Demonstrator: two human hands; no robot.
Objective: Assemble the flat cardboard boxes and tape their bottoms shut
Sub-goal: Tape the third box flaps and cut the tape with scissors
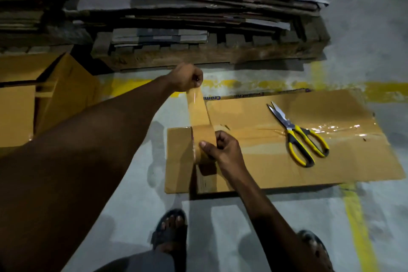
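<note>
Concrete floor (141, 183) shows between box (276, 168) and our feet (170, 229). Our R hand (225, 152) grips roll (202, 137) at box's left edge; L hand (187, 77) pinches tape end (195, 95); scissors (295, 132) lie mid-box.

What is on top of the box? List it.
Scissors lie on the box, across a taped seam. The right hand holds a tape roll at its left end, hiding the cardboard beneath.
</note>
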